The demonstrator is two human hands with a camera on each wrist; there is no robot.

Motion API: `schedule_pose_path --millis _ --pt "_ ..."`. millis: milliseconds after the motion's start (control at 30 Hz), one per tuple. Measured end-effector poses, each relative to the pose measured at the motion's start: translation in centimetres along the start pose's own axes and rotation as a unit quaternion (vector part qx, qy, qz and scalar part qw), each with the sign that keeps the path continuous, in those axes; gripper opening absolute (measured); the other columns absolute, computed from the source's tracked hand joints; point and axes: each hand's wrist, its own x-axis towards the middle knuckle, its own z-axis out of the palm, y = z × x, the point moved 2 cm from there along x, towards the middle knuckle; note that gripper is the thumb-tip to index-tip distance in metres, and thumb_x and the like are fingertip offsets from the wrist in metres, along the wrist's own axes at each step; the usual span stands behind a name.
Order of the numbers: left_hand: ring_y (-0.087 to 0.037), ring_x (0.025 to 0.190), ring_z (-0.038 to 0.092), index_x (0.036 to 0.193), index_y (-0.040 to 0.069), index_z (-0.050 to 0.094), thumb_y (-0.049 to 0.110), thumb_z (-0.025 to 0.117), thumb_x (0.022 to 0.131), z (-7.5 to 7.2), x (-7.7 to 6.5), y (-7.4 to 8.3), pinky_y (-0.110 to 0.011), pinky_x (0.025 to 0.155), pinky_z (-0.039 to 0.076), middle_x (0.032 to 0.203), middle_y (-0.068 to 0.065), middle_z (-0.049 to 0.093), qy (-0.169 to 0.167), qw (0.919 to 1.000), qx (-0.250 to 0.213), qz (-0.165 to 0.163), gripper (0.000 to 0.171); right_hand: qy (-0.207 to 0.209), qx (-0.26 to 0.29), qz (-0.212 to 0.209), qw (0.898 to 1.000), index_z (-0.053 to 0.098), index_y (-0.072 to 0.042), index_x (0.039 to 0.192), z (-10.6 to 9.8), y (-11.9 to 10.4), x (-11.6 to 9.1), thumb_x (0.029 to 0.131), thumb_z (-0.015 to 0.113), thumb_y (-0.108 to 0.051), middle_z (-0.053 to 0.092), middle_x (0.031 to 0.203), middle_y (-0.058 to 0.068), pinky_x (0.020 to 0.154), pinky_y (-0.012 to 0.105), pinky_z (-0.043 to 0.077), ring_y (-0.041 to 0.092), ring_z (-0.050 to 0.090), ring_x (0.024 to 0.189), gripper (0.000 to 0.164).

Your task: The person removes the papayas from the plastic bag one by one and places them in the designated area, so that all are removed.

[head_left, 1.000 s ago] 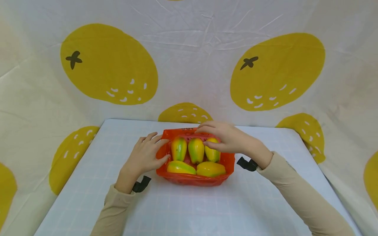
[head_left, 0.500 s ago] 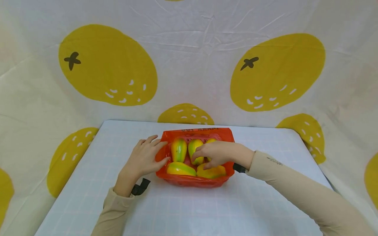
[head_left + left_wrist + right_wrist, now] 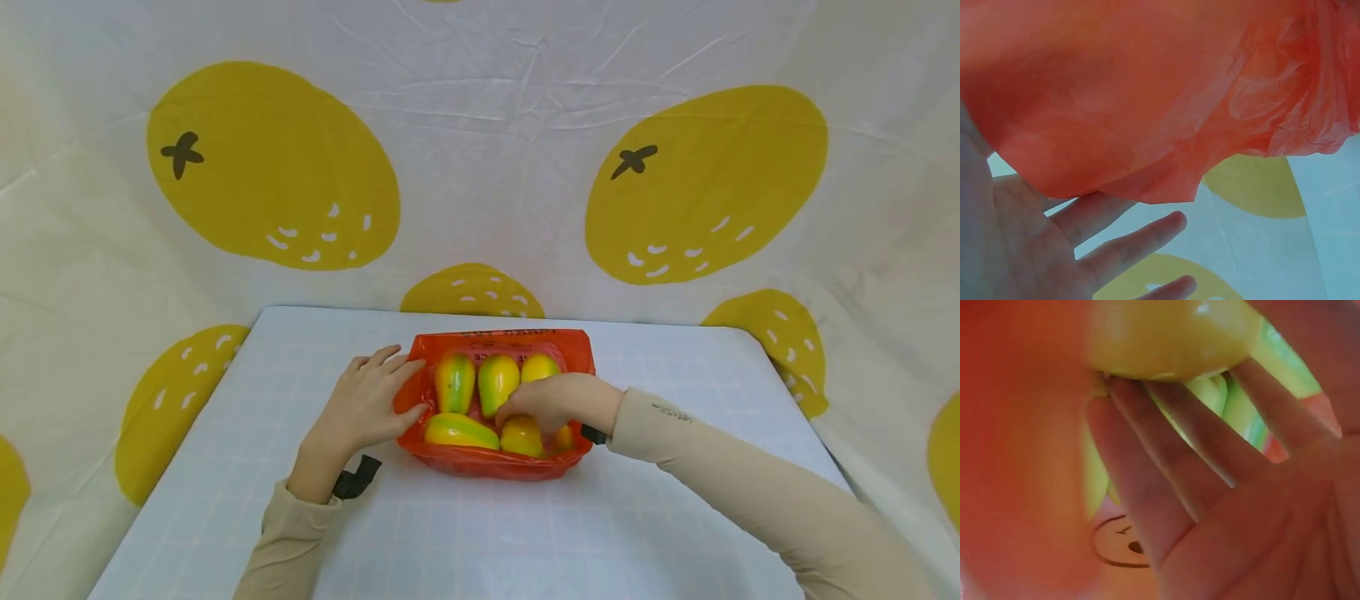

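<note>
An open red plastic bag (image 3: 487,467) stands on the table with several yellow-green mangoes inside, three of them upright in the back row. At the front right lies a yellow mango (image 3: 521,435), partly covered by my right hand (image 3: 558,400), which grips it from above. The right wrist view has my fingers (image 3: 1172,450) curled along one side of that mango (image 3: 1172,337) and the thumb on the other. Beside the bag's left edge, my left hand (image 3: 366,402) holds its fingers spread, near the red plastic (image 3: 1104,100). A front-left mango (image 3: 460,431) lies on its side.
The table (image 3: 465,542) has a pale checked cover. Behind it hangs a white cloth (image 3: 487,167) printed with large yellow fruits. A black strap (image 3: 357,477) is on the left wrist.
My right hand has come down from above the bag's back right towards the front-right mango and now grips it. The left hand stays almost still.
</note>
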Motion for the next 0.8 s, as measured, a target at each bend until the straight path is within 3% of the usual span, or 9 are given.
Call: schedule_pose_path --millis 133,400,800 --pt "-0.037 0.133 0.044 0.131 0.009 0.064 0.039 0.070 0.083 0.29 -0.02 0.05 -0.061 0.100 0.039 0.130 -0.014 0.063 0.005 1.0000 -0.002 0.004 0.057 -0.008 0.003 0.020 1.000 0.059 -0.040 0.130 0.35 -0.08 0.13 0.077 0.084 -0.015 0.056 0.116 -0.010 0.095 0.038 0.049 0.015 0.047 0.111 0.063" --pt "-0.038 0.132 0.045 0.130 0.008 0.064 0.038 0.070 0.083 0.13 0.03 0.24 -0.061 0.101 0.039 0.130 -0.015 0.063 0.006 1.0000 0.004 0.006 0.057 0.001 0.007 0.013 1.000 0.060 -0.038 0.130 0.48 -0.11 -0.11 0.080 0.081 -0.010 0.056 0.114 -0.011 0.094 0.037 0.050 0.015 0.047 0.111 0.061" --pt "-0.038 0.132 0.045 0.130 0.008 0.065 0.038 0.069 0.083 0.01 -0.02 -0.05 -0.062 0.102 0.038 0.130 -0.016 0.063 0.001 1.0000 0.004 -0.001 0.056 0.014 -0.031 0.000 0.999 0.054 -0.035 0.140 0.12 -0.30 -0.26 0.081 0.081 -0.011 0.058 0.120 -0.012 0.097 0.038 0.049 0.015 0.050 0.112 0.069"
